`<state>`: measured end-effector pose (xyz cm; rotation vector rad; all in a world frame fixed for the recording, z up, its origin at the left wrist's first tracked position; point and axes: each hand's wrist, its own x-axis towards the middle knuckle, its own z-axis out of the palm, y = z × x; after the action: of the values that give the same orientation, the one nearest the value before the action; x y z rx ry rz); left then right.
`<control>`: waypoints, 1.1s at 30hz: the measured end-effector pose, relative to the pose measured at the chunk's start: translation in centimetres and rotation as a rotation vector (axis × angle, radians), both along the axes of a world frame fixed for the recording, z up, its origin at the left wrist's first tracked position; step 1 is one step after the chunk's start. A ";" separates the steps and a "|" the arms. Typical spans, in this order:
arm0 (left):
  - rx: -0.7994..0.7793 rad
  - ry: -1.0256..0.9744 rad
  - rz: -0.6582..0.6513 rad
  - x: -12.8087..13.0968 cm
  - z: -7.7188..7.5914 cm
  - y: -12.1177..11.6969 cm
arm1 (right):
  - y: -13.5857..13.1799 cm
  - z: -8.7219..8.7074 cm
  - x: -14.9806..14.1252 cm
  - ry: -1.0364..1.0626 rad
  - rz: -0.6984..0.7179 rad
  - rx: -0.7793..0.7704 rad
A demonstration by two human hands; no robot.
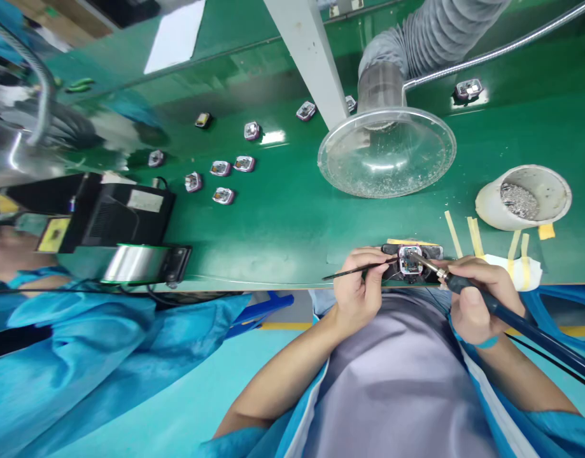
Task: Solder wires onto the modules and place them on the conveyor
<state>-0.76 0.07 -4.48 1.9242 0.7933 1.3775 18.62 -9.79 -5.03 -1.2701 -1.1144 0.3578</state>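
A small circuit board [410, 261] sits in a black holder [411, 251] at the front edge of the green bench. My right hand [473, 300] grips a soldering iron [507, 316] with a dark blue handle, and its metal tip reaches the board. My left hand [359, 286] pinches a slender dark tool [352, 271], with one end close to the board. I cannot tell exactly what this tool is. The iron's tip hides part of the board.
A clear fume hood [386, 152] with a grey duct hangs above the green mat [292, 235]. Several small devices [220, 168] lie beyond. A white cup [524, 197] holds metal scraps. A wire spool [134, 264] and black unit [120, 213] stand left, beside a co-worker's blue sleeve [72, 331].
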 end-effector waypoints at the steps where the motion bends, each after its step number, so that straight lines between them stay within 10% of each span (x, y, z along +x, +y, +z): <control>1: 0.000 0.008 0.016 0.1 0.0 0.0 | 0.0 0.0 0.0 0.021 0.001 0.011; 33: 0.008 0.090 0.103 0.7 0.1 -0.6 | 0.2 0.0 0.3 -0.072 -0.014 0.040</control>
<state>-0.03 -0.58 -4.37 1.9877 0.9429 1.3636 18.89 -9.56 -5.00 -1.2636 -1.1671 0.2800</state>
